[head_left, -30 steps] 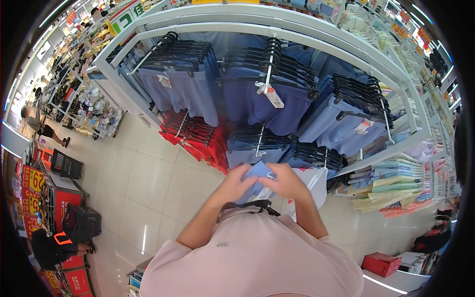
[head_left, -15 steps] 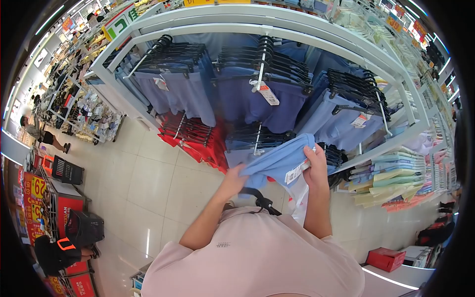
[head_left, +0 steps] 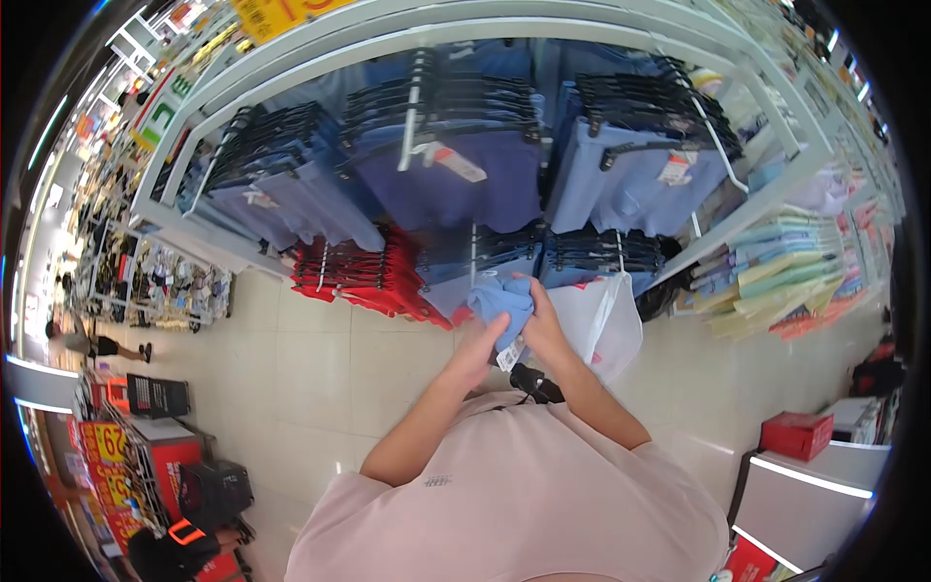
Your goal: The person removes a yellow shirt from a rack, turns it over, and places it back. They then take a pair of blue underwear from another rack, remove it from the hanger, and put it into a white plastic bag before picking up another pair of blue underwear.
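Bunched up between my two hands is a light blue garment with a white tag hanging below it. My left hand grips its lower left side, thumb on top. Its right edge is held by my right hand. A white plastic bag hangs just right of my right hand; what supports it is hidden. Beyond my hands, blue and purple garments hang on black hangers, with red garments lower on the left.
A white metal rack frame arches ahead. Pastel clothes hang at the right. A red box sits at the lower right. Black baskets stand at the left, near a person in dark clothing. Another person is farther off.
The blue garment, spread out before, is now bunched between my hands, which are closer together. The white bag shows more fully. The view has turned to the right.
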The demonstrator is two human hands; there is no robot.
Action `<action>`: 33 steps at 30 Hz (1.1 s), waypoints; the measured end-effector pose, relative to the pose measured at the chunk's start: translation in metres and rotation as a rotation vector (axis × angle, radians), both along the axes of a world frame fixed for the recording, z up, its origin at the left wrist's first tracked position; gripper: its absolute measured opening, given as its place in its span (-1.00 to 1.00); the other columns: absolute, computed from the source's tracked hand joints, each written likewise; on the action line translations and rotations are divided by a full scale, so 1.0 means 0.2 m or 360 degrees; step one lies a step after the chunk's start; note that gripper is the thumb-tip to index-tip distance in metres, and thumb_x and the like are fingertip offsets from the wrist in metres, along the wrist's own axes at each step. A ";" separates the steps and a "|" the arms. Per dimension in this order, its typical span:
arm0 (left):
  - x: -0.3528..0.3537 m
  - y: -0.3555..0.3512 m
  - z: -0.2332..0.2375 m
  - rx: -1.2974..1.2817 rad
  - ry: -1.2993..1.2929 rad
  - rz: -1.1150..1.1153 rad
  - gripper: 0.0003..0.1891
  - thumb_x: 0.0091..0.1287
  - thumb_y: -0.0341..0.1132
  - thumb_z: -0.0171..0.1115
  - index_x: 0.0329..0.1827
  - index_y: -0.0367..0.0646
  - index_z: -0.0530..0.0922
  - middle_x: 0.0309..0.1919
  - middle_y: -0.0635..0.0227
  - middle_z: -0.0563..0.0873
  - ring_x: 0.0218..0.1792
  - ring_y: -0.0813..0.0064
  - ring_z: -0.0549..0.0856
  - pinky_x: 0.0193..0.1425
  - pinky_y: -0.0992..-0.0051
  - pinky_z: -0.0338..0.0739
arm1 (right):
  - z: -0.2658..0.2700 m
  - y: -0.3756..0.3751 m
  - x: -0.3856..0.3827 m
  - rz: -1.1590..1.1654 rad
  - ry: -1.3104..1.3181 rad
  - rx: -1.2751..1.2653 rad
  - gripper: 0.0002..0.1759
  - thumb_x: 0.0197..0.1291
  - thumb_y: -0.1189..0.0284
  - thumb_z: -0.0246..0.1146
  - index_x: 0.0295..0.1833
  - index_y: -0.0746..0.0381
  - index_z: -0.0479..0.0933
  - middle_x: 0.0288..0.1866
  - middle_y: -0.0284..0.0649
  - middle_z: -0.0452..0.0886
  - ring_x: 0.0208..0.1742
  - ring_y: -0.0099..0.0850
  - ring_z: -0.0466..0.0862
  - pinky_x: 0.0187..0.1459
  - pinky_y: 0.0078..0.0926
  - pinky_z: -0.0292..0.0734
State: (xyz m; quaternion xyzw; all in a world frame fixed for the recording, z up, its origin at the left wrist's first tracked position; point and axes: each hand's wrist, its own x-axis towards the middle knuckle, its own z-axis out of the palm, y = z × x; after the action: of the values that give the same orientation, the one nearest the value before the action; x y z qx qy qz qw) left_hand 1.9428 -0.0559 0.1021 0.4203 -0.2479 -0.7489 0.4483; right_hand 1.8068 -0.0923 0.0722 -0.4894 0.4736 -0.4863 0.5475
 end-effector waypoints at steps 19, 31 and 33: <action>-0.87 -0.11 -0.48 -0.0504 -0.1817 -0.0957 -0.41 0.31 0.14 0.26 0.07 -0.28 0.57 0.08 -0.03 0.68 0.12 -0.04 0.66 0.22 0.11 0.50 | -0.27 0.46 -1.31 -0.0952 -0.1108 0.0591 -0.64 0.45 0.25 0.15 0.21 0.24 0.52 -0.06 -0.27 0.68 -0.14 -0.44 0.69 -0.14 -0.45 0.63; -0.76 -0.14 -0.83 -0.0791 -0.1986 -0.0969 -0.66 0.28 -0.12 0.16 -0.25 -0.26 0.70 -0.29 -0.10 0.74 -0.19 -0.11 0.73 -0.04 0.09 0.59 | -0.66 0.33 -1.20 -0.0389 -0.0344 0.0988 -0.55 0.34 0.36 0.27 0.25 0.37 0.47 0.00 -0.21 0.66 -0.02 -0.45 0.67 -0.01 -0.42 0.58; -0.71 -0.13 -0.80 -0.0841 -0.1856 -0.0987 -0.65 0.28 -0.14 0.15 -0.30 -0.30 0.70 -0.34 -0.09 0.74 -0.23 -0.07 0.74 -0.08 0.11 0.60 | -0.66 0.28 -1.11 -0.0683 0.0107 0.0863 -0.55 0.36 0.38 0.25 0.26 0.40 0.46 0.08 -0.14 0.64 0.03 -0.44 0.65 0.02 -0.41 0.59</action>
State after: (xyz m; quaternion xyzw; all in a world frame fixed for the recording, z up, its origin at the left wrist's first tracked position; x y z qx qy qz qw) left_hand 1.8011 -0.0809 -0.0582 0.5399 -0.7290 -0.4097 0.0959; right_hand 1.5839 -0.0373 -0.0598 -0.2311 0.6955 -0.4303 0.5269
